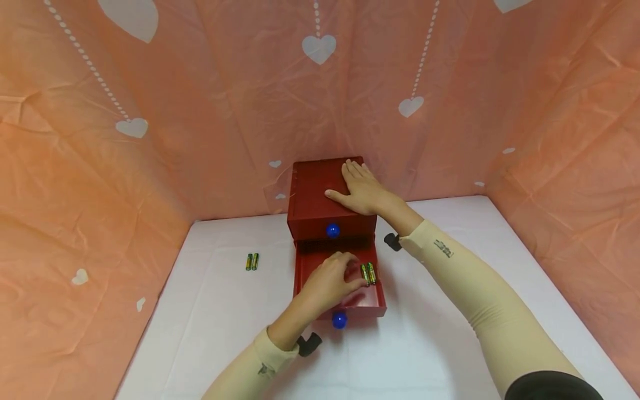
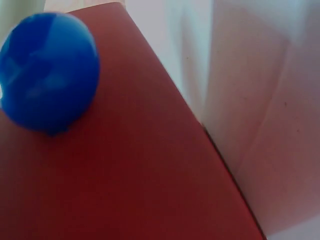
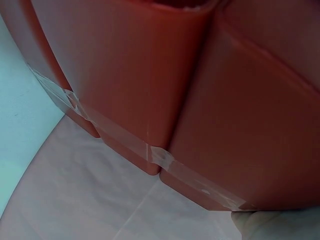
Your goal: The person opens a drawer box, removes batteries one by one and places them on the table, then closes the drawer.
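A red drawer box (image 1: 322, 191) stands against the back cloth, its lower drawer (image 1: 367, 313) pulled out. My left hand (image 1: 327, 282) reaches over that drawer, thumb and fingers bent with a gap between them. Two green-and-yellow batteries (image 1: 368, 273) lie side by side at the drawer's right, close to the thumb tip; whether the thumb touches them I cannot tell. On the box top my right hand (image 1: 363, 189) rests flat with the fingers spread. A blue knob (image 2: 50, 72) fills the left wrist view's upper left. Taped red side walls (image 3: 125, 85) show in the right wrist view.
Two more batteries (image 1: 252, 261) lie on the white table (image 1: 220, 311), left of the box. The upper drawer is closed, with its own blue knob (image 1: 333, 230). Peach cloth (image 1: 240, 100) with white hearts encloses the back and sides.
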The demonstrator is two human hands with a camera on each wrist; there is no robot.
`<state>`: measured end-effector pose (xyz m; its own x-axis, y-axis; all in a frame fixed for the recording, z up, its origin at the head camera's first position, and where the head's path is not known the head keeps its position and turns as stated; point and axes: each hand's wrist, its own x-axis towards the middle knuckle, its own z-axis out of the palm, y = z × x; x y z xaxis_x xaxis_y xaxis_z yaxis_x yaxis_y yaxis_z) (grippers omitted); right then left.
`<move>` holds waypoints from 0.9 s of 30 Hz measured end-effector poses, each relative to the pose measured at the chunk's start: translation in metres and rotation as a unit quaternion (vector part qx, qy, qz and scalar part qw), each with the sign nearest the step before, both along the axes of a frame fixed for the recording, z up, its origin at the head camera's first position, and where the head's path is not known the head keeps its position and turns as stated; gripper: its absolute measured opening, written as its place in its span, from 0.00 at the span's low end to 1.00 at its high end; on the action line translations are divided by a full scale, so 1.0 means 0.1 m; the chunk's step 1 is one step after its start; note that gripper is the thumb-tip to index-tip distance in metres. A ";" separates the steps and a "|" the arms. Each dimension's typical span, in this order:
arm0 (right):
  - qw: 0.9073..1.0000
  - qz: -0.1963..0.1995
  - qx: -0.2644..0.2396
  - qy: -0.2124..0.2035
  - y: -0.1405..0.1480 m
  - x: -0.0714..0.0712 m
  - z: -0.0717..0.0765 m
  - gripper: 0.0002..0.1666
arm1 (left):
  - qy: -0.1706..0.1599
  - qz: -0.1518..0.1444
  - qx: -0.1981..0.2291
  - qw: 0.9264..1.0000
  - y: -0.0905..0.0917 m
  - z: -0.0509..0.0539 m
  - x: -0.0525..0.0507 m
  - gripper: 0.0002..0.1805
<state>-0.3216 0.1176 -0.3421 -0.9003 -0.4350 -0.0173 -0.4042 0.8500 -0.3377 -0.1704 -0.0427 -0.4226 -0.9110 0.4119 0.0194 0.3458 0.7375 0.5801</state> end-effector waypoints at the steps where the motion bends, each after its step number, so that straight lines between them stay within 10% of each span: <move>1: 1.000 0.000 -0.001 0.000 0.00 0.00 0.00 0.59 | -0.001 0.001 -0.004 1.000 0.01 -0.01 0.00 0.27; 27: 1.000 -0.001 -0.002 0.002 -0.01 0.03 -0.01 0.59 | 0.018 0.006 -0.067 0.998 0.19 -0.12 -0.01 0.30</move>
<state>-0.3182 0.1161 -0.3427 -0.9012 -0.4332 -0.0115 -0.4041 0.8495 -0.3391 -0.1713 -0.0240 -0.4342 -0.9156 0.4021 -0.0022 0.3555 0.8121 0.4626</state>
